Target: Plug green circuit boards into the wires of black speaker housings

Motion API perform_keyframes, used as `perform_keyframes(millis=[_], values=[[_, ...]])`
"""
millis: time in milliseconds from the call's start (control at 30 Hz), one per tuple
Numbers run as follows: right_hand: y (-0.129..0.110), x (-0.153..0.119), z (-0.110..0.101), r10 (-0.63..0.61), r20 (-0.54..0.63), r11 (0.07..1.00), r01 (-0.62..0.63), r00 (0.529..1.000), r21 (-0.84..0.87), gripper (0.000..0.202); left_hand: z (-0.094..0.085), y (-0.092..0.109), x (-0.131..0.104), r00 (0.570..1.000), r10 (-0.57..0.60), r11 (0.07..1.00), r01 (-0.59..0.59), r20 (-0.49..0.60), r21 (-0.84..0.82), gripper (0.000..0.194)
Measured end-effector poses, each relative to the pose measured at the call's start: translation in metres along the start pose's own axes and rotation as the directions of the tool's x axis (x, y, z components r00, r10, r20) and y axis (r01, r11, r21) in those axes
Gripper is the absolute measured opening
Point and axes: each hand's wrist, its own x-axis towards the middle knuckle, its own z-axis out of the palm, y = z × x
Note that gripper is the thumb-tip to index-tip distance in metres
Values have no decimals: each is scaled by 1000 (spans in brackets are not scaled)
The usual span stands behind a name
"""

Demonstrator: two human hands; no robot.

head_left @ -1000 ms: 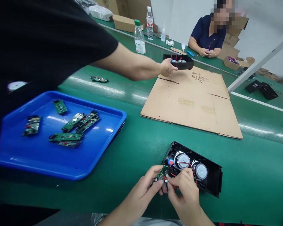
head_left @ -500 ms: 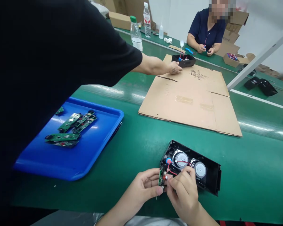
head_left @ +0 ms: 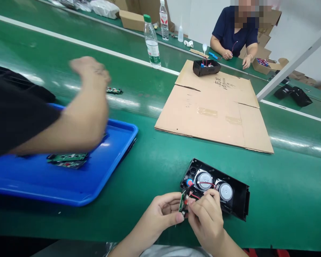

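My left hand point(head_left: 162, 212) grips a small green circuit board point(head_left: 181, 202) on edge between thumb and fingers. Close against it, my right hand point(head_left: 208, 216) pinches a small wire connector at the board's component side; the fingertips mostly cover it. Red wires point(head_left: 194, 196) lead from there toward a black speaker housing point(head_left: 240, 200), which lies open side up just beyond my hands. Two round silver speakers point(head_left: 204, 180) sit inside it, and a blue and red round part point(head_left: 189, 182) is near its left end.
At left a co-worker's arm point(head_left: 88, 121), blurred, reaches over a blue tray point(head_left: 107, 178) of circuit boards point(head_left: 69, 160). A flat cardboard sheet point(head_left: 208, 125) carries another black housing point(head_left: 206, 68). A bottle point(head_left: 152, 44) stands behind. Across the table sits another person point(head_left: 234, 35).
The co-worker's arm has drawn back left from the far housing, over the blue tray. The seated person's hands have moved apart. My hands keep nearly the same pose; the connector is now more covered.
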Motion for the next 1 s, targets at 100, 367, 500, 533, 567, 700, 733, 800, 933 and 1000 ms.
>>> perform_keyframes(millis=[100,367,500,533,567,700,733,800,933,1000], values=[[-1,0,0,16,-43,1000,-15,999,19,13,1,2,-1,1000,-9,1000,9,-16,5,44],[1,1,0,-9,-23,1000,9,1000,4,11,0,0,3,1000,-3,998,2,13,68,45],[4,3,-4,-53,-3,998,54,999,12,13,8,12,-1,998,-54,990,57,-24,131,37],[5,3,-4,-62,-4,998,62,998,30,14,10,16,-2,998,-64,987,66,-22,147,35],[5,4,-5,-71,-9,996,71,997,50,14,11,18,-3,998,-68,984,69,-15,162,33],[6,8,-5,-68,-12,992,69,998,103,14,12,22,-4,997,-77,974,73,12,213,28],[6,9,-7,-60,2,992,59,998,113,15,12,21,-3,997,-78,969,75,5,235,27],[8,11,-15,-44,59,990,36,997,136,16,9,20,-2,998,-52,948,61,-35,313,28],[21,6,-52,98,140,987,-115,985,116,25,5,23,-6,993,45,856,18,-109,516,29],[30,-1,-71,231,224,965,-251,947,68,24,4,26,-10,994,29,850,30,-103,526,28]])
